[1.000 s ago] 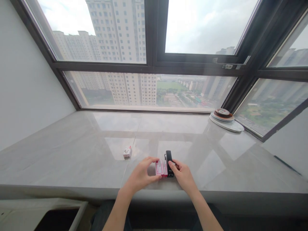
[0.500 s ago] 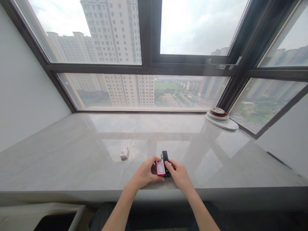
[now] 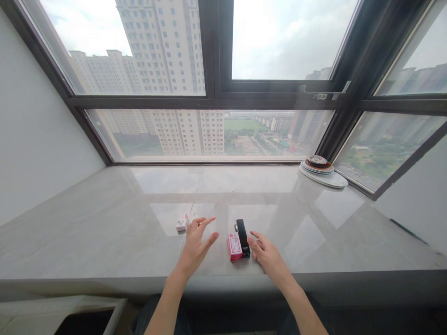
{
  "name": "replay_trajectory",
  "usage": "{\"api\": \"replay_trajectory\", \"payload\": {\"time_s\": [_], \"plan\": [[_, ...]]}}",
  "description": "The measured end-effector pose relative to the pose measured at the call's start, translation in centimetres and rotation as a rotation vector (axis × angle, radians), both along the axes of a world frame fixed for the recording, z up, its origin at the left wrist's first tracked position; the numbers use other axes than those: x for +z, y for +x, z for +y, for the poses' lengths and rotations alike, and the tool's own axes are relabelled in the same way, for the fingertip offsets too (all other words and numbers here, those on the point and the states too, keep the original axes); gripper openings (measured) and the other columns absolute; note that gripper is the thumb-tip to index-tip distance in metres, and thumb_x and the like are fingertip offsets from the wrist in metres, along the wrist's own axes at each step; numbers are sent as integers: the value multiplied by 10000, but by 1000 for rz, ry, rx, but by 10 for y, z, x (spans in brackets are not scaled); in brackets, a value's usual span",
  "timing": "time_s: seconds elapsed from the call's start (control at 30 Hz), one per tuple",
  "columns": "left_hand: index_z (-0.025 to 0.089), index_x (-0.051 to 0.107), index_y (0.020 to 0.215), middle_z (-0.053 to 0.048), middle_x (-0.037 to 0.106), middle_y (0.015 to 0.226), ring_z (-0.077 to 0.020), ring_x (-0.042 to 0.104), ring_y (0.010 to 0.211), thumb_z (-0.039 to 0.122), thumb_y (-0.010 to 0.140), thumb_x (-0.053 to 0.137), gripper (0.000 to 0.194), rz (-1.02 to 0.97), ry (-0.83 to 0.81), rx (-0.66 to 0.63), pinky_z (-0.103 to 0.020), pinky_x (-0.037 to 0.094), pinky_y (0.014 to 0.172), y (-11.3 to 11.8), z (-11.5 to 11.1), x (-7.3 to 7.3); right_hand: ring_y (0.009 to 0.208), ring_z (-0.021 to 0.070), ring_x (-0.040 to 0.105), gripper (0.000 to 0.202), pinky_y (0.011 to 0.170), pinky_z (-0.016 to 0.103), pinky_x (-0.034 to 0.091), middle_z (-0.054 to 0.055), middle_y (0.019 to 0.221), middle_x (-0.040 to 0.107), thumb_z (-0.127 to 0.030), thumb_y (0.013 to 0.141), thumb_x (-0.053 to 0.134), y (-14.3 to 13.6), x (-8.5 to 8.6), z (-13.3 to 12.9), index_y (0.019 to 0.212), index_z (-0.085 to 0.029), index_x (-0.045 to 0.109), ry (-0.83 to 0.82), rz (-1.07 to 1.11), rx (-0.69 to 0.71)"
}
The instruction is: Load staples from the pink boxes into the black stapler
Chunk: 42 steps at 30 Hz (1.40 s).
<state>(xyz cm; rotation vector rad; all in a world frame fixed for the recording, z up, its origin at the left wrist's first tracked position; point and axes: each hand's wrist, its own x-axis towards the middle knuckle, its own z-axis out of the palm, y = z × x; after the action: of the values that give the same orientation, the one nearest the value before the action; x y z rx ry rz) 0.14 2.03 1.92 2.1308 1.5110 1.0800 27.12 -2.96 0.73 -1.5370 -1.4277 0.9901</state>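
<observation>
A black stapler (image 3: 243, 238) lies lengthwise near the front of the ledge. Against its left side sits a small pink and white box (image 3: 234, 246). My left hand (image 3: 196, 242) is raised to the left of them, fingers apart and holding nothing. Just behind its fingers stands a smaller white and pink box (image 3: 182, 223). Close to the stapler's right side is my right hand (image 3: 267, 255), its index finger stretched out and the others loosely bent, with nothing in it. Whether its fingertips still touch the stapler I cannot tell.
The pale, glossy stone ledge (image 3: 104, 232) runs along a dark-framed window (image 3: 209, 102). A stack of plates (image 3: 323, 172) stands in the far right corner. The ledge's front edge is just in front of my wrists. A white open-topped container (image 3: 120, 307) is below at left.
My left hand has let go of the pink and white box and moved left toward the smaller box. My right hand has come off the stapler to the right. Box and stapler stay side by side.
</observation>
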Motion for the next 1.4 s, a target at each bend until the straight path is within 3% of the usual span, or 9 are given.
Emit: {"api": "replay_trajectory", "payload": {"time_s": [0.1,0.17,0.23,0.5,0.63,0.77,0.9,1.2,1.4], "plan": [[236,635,1262,-90,656,1002,-295,610,1029,578,1006,351,513,61,-65,554,-427,450,931,-53,22,5,645,163,548,963,641,267,424,-51,666,545,-655,773,715,1,-1,-6,1536,-145,421,-35,-86,62],[229,606,1291,-78,681,913,-293,643,900,594,997,335,542,112,-261,553,-382,456,797,-73,37,4,641,156,542,1052,618,254,395,-64,674,538,-590,718,791,0,1,-7,1571,-157,352,-42,-148,108],[249,633,1232,-63,712,890,-281,662,870,593,990,354,505,136,-341,449,-338,435,744,-72,47,0,626,151,537,1030,594,242,355,-72,656,543,-514,707,813,-3,5,-5,1566,-173,359,-42,-196,146],[291,606,1156,-41,749,929,-236,705,897,563,1031,288,436,157,-297,72,-285,414,748,39,36,-11,677,184,613,657,621,239,359,-20,781,710,-361,742,762,-20,21,4,1364,-271,572,64,-217,231],[278,562,1208,-79,743,921,-266,715,900,562,1043,208,483,179,-292,23,-308,413,752,60,23,-10,725,197,629,652,642,240,369,11,882,737,-333,736,756,-26,19,7,1359,-268,576,110,-225,253],[257,510,1279,-127,735,992,-303,707,972,566,1036,226,485,203,-306,30,-346,419,816,70,20,-12,657,175,585,685,622,233,363,-21,778,703,-320,727,745,-19,20,11,1386,-267,565,82,-209,285],[216,462,1348,-167,722,1024,-312,702,999,541,1043,207,513,212,-339,-37,-372,427,858,108,29,-10,679,172,568,593,651,243,390,-24,795,707,-346,708,740,18,22,19,1284,-238,644,55,-172,286],[173,470,1397,-276,594,1283,-366,629,1161,527,1029,320,533,212,-405,-323,-455,425,953,262,58,12,682,212,583,481,631,279,417,44,757,719,-400,546,830,158,29,34,946,-145,752,-111,-71,50],[160,478,1400,-314,522,1377,-372,593,1231,532,1036,247,569,185,-462,-377,-472,403,971,308,72,16,649,201,562,475,619,281,414,29,656,672,-375,488,861,186,43,38,896,-151,767,-145,-115,-104]]}}
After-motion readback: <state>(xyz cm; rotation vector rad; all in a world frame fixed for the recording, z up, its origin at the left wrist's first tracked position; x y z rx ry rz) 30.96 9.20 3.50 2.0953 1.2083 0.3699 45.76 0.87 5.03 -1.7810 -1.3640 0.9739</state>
